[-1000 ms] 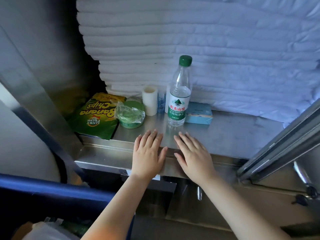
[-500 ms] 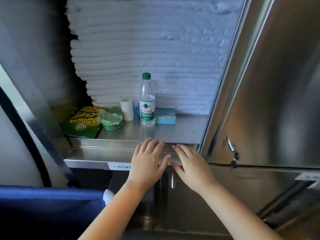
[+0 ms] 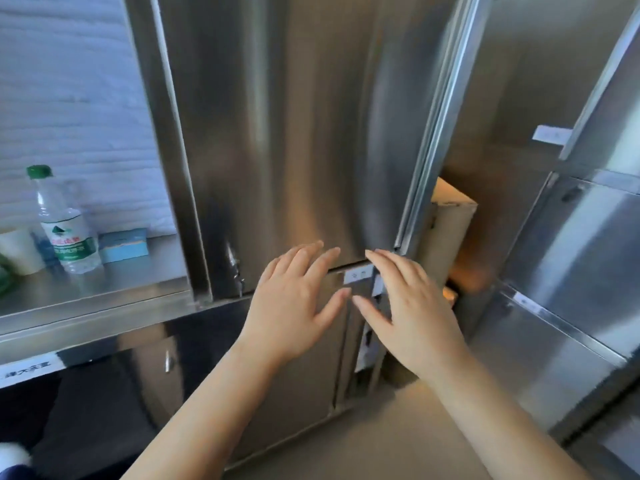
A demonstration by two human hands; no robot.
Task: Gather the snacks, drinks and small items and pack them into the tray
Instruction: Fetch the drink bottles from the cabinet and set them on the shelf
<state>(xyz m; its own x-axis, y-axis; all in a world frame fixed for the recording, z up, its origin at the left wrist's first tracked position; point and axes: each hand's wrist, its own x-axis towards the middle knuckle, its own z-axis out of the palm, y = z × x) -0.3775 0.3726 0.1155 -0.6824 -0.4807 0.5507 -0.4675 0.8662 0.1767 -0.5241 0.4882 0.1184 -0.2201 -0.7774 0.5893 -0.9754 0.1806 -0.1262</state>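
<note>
In the head view the gathering step looked not yet begun: the left hand [image 3: 294, 303] and right hand [image 3: 408, 306] hovered before the steel cabinet door [image 3: 294, 133], fingers straight and spread, holding nothing. The water bottle [image 3: 64, 226], blue box [image 3: 124, 249] and white cup [image 3: 19, 251] stood together on the shelf [image 3: 104, 289], far left. No tray showed, so finding one probably came next. The cardboard box [image 3: 450, 230] hid its contents
</note>
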